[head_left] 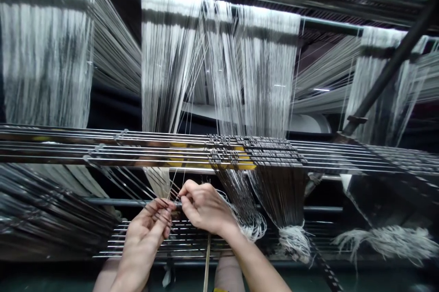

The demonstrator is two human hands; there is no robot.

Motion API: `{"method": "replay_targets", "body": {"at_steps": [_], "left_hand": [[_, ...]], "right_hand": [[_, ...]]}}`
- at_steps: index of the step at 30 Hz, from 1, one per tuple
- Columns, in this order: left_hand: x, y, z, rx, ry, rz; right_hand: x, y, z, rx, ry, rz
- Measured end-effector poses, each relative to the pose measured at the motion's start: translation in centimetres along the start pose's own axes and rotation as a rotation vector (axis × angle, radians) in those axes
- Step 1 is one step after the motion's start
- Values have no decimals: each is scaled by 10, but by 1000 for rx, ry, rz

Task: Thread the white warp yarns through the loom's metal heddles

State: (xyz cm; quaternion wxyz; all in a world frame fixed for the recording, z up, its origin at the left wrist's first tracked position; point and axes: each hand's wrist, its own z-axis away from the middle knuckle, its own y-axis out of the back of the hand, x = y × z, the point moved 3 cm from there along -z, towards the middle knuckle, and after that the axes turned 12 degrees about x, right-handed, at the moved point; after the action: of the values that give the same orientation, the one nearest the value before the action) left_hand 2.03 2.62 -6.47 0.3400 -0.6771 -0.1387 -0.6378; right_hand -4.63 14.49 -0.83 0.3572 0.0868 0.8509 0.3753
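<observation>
Thin white thread taut; pinched by fingers.

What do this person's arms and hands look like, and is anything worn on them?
Both are bare: the left hand and right hand wear no gloves, and no rings, watch or wristband show. The forearms are uncovered as far as the picture's lower edge, with no sleeve in view. The fingers look slim, with short nails. No tape, bandage or markings can be seen.

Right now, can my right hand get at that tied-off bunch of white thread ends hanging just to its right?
Probably yes. The right hand pinches a thread close beside the nearest white thread bunch, with only loose strands between them. It would have to let go first.
</observation>
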Motion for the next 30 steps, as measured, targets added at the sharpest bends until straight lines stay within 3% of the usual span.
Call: {"method": "replay_targets", "body": {"at_steps": [5,7,9,13,15,18,20,21,23,26,27,28,30], "left_hand": [[-2,5,-4,-93,3,-47],[-6,10,-10,-67,-19,-46],[-9,12,-15,-32,-67,-51],[-12,5,-13,-86,-101,-189],[-8,3,-6,-53,-216,-338],[1,3,4,-12,-545,-599],[3,5,5,-44,-758,-696],[1,8,4,-52,-798,-723],[-4,15,-5,-21,-684,-714],[-15,20,-13,-94,-237,-570],[-16,19,-11,-125,-160,-529],[-14,16,-9,-148,-158,-512],[-5,12,-1,-87,-362,-564]], "right_hand": [[0,-1,0,21,-22,-25],[5,1,5,87,-18,-65],[9,1,11,157,32,-160],[12,0,16,208,141,-280],[10,-3,13,173,139,-181],[5,-6,8,116,120,-68],[4,-6,7,106,114,-65],[4,-6,8,117,120,-72],[5,-4,12,176,167,-150],[7,-2,18,271,239,-310],[7,-2,19,269,235,-313],[7,-3,18,249,223,-279],[5,-6,15,170,193,-162]]}}
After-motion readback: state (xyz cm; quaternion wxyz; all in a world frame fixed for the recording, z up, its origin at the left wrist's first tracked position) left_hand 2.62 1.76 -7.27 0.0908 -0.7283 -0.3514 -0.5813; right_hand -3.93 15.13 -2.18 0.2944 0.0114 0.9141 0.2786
